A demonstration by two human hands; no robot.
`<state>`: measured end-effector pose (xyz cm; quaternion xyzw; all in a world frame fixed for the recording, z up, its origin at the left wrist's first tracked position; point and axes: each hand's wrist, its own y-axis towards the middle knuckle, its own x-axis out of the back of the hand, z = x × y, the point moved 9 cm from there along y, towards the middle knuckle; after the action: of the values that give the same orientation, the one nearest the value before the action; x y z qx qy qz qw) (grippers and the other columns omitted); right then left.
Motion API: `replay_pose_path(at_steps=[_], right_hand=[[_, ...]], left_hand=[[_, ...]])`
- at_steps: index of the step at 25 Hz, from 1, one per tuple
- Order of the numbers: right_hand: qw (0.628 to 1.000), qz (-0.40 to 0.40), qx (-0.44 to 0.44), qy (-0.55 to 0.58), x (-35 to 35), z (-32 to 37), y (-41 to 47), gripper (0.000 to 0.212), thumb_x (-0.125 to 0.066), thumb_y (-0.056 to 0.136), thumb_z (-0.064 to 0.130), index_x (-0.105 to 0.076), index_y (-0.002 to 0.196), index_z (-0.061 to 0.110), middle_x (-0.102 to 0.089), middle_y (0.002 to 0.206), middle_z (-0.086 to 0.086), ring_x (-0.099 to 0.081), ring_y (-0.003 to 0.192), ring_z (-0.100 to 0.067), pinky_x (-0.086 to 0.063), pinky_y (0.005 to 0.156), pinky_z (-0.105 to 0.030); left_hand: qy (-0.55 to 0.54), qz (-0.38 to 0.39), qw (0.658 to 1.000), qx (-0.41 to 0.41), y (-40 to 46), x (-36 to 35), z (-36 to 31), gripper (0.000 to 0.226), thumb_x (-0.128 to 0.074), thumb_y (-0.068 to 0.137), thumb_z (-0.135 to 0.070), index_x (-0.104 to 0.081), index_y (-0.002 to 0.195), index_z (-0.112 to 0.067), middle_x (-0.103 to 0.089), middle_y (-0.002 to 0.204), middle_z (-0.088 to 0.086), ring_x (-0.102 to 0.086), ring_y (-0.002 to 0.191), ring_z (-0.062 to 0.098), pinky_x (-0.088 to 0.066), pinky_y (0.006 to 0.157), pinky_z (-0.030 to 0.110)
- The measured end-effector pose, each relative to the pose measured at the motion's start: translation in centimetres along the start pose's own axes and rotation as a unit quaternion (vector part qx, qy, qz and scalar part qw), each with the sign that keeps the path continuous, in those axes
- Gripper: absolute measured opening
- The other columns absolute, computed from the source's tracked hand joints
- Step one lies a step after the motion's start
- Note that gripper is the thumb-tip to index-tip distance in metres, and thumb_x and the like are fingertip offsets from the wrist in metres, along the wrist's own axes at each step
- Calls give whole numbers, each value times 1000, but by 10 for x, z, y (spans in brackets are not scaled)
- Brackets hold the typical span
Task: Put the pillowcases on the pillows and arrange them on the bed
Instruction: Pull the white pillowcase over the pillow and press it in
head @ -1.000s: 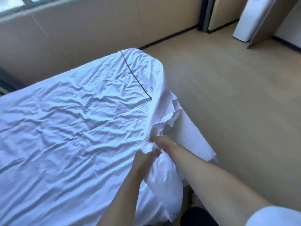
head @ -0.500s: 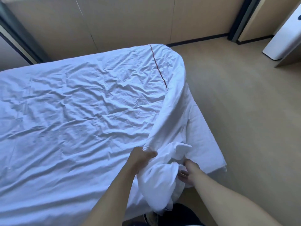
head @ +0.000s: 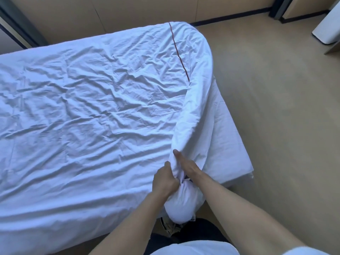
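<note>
A wrinkled white cover (head: 95,111) with a thin brown stripe (head: 179,54) lies spread over the bed. Its right edge is lifted into a long fold (head: 195,111) that runs down to my hands at the near right corner. My left hand (head: 164,181) is clenched on the gathered cloth. My right hand (head: 186,167) lies against the fold just beside it, one finger stretched upward and the others hidden inside the cloth. Below both hands hangs a rounded, stuffed white bulge (head: 182,205) over the bed's near edge; I cannot tell whether it is a pillow.
Beige floor (head: 276,107) runs along the bed's right side. A white appliance (head: 326,30) stands at the far right by the wall. Tan wall panels (head: 128,11) close off the far side. My dark trousers (head: 198,232) show below the bed's edge.
My right hand has come up from beneath the hanging bundle and now rests on the fold beside my left hand. The loose cloth is gathered tighter into a rounded bulge.
</note>
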<state>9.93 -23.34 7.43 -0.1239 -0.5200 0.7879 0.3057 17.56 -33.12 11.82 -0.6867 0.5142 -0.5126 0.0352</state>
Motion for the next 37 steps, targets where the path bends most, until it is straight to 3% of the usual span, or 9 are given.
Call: replay_pose_path(at_steps=[3, 6, 10, 17, 20, 25, 29, 34, 37], right_hand=[[999, 53, -3, 5, -6, 15, 9, 57, -75, 72, 54, -63, 101, 6, -58, 77, -12, -56, 68, -26, -46, 63, -32], [996, -82, 23, 40, -2, 15, 18, 41, -63, 71, 28, -54, 107, 12, -61, 87, -8, -57, 71, -24, -47, 63, -26], [975, -161, 78, 130, -4, -2, 16, 78, -57, 54, 38, -54, 130, 20, -68, 120, -4, -65, 107, -32, -54, 98, -44], [971, -135, 192, 39, -72, 85, -35, 70, -49, 67, 13, -53, 133, 34, -67, 106, 9, -63, 96, -21, -48, 76, -29], [962, -87, 256, -44, -194, 135, -59, 62, -49, 73, 10, -54, 132, 29, -62, 87, 8, -60, 82, -21, -46, 68, -28], [921, 11, 293, -257, -437, 162, -73, 73, -52, 86, 16, -28, 155, 28, -62, 107, -11, -60, 95, -29, -48, 81, -37], [862, 169, 234, -416, -588, 72, -32, 95, -59, 92, 27, 7, 161, 32, -62, 120, -26, -60, 98, -36, -47, 82, -33], [883, 167, 128, -419, -605, -49, 57, 86, -58, 98, 35, -1, 162, 26, -51, 146, -16, -54, 127, -33, -43, 94, -33], [914, 114, 125, -368, -574, -89, 73, 70, -56, 95, 26, -24, 157, 38, -67, 112, -1, -67, 102, -21, -49, 90, -29]], left_hand=[[-82, -5, 992, 91, -17, -27, 21, 60, -61, 80, -44, -38, 128, -16, -45, 121, 3, -47, 117, 29, -45, 88, 36], [-164, 38, 957, 237, -45, -68, 49, 106, -60, 73, -63, -6, 155, -23, -38, 140, 12, -46, 127, 35, -44, 95, 39], [-219, -19, 949, 227, -52, -67, 54, 51, -54, 82, -25, -42, 131, -19, -62, 113, 6, -61, 104, 28, -53, 87, 38], [-229, 36, 972, 38, -48, 32, 84, 27, -52, 74, -9, -57, 97, -22, -65, 89, -6, -61, 89, 22, -45, 62, 29], [-362, -4, 932, 2, -81, 99, 165, 30, -61, 75, -11, -63, 98, -30, -72, 92, -8, -70, 88, 15, -60, 74, 37], [-504, -45, 861, 41, -153, 177, 360, 31, -65, 84, 2, -74, 104, -21, -77, 98, 4, -74, 95, 22, -62, 80, 40], [-471, 4, 854, 219, -175, 131, 506, 21, -62, 86, 12, -68, 92, -8, -72, 78, 8, -69, 73, 20, -56, 65, 32], [-303, 42, 850, 430, -176, -6, 685, 35, -57, 91, -6, -59, 126, -1, -65, 122, 17, -65, 100, 31, -55, 89, 40], [-336, 21, 848, 409, -150, -19, 695, 72, -68, 92, -28, -33, 151, -6, -50, 144, 13, -53, 126, 33, -45, 98, 36]])
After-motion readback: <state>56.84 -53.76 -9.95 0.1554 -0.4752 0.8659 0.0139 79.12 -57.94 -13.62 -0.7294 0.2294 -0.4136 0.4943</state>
